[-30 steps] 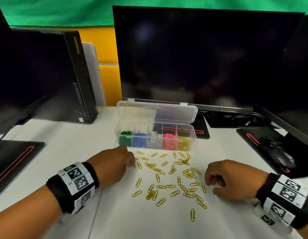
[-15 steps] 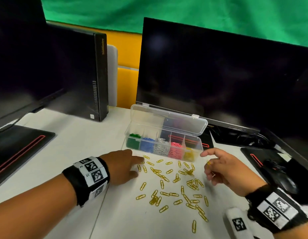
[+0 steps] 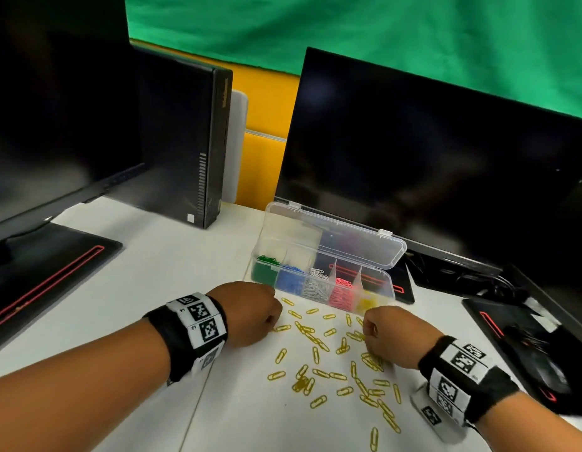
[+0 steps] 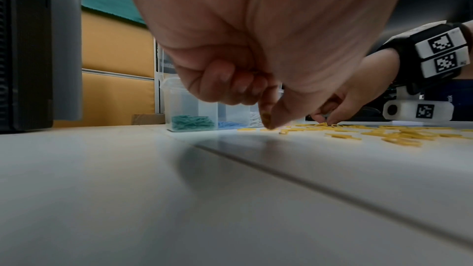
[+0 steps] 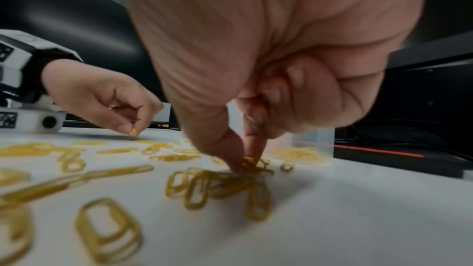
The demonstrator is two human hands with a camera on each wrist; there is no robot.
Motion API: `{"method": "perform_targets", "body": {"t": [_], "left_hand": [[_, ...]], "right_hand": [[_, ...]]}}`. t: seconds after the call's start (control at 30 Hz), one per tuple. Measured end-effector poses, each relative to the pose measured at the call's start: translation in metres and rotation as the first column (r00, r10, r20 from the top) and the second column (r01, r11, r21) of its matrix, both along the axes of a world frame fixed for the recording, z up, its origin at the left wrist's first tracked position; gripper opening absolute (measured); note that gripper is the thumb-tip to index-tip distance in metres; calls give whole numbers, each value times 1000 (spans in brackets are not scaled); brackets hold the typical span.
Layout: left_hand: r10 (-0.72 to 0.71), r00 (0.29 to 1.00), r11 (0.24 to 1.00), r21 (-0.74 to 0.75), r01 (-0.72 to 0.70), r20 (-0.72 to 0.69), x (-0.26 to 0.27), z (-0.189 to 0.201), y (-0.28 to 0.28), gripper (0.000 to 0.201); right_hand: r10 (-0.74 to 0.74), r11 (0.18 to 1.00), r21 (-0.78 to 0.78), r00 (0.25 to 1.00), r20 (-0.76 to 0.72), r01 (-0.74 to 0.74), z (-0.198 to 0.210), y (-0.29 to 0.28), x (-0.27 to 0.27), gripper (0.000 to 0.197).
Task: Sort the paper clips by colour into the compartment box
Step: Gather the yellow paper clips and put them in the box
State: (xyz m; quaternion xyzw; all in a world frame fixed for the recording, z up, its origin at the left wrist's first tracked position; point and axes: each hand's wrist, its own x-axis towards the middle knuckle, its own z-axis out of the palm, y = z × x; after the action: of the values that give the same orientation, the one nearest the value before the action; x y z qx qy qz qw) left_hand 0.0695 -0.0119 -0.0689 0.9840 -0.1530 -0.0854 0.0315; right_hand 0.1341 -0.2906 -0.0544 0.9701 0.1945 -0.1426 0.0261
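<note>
Several yellow paper clips [image 3: 319, 344] lie scattered on the white table in front of the clear compartment box [image 3: 392, 287]. Its lid [image 3: 332, 239] stands open. The box holds green [image 3: 265, 272], blue, white, red and yellow [image 3: 371, 303] clips in separate compartments. My left hand [image 3: 270, 324] is at the left edge of the scatter; in the left wrist view its thumb and forefinger pinch a yellow clip [image 4: 266, 119] just above the table. My right hand [image 5: 244, 164] is down on a heap of yellow clips [image 5: 220, 183], thumb and forefinger closing on one of them.
A large dark monitor [image 3: 430, 158] stands right behind the box, another monitor [image 3: 55, 125] and a black computer tower [image 3: 185, 141] at the left. Black stand bases with red lines [image 3: 48, 275] flank the work area. A black mouse [image 3: 531, 344] lies at the right.
My right hand came back from beside the box's yellow compartment down onto the clips. The left hand's fingers curled and pinched a clip. The head view shifted right.
</note>
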Motion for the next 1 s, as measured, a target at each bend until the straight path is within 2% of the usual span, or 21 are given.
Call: {"method": "perform_targets", "body": {"t": [0.1,0.2,0.27,0.37,0.43,0.53,0.67,0.77,0.9,1.0], "left_hand": [[51,999,997,-64,-50,15,-1,2,-3,19],[74,997,989,-130,-70,26,-1,6,-2,23],[79,996,986,-151,-71,49,-1,7,-2,24],[93,993,984,-157,-81,66,-2,7,-2,20],[95,994,981,-173,-86,48,-2,6,-2,17],[93,994,980,-183,-82,52,-2,5,-2,16],[82,994,981,-181,-69,68,0,0,0,16],[77,993,980,-190,-60,87,6,-6,3,13],[70,992,982,-179,-51,103,12,-12,8,16],[81,987,985,-161,-58,141,15,-14,10,19]], "right_hand": [[7,997,73,998,-62,-2,4,2,0,14],[-23,929,365,992,-121,66,22,-2,1,16],[-98,866,487,994,-54,112,34,-6,8,15],[-213,876,464,968,133,129,42,-10,34,17],[-252,900,399,956,150,175,43,-8,51,17],[-202,941,301,971,128,156,43,-3,59,14],[-91,955,293,983,159,41,47,0,55,30],[-116,947,319,971,210,44,45,-15,51,21],[-82,964,260,990,112,50,32,-38,30,16],[-25,937,346,973,231,-58,23,-45,14,20]]}}
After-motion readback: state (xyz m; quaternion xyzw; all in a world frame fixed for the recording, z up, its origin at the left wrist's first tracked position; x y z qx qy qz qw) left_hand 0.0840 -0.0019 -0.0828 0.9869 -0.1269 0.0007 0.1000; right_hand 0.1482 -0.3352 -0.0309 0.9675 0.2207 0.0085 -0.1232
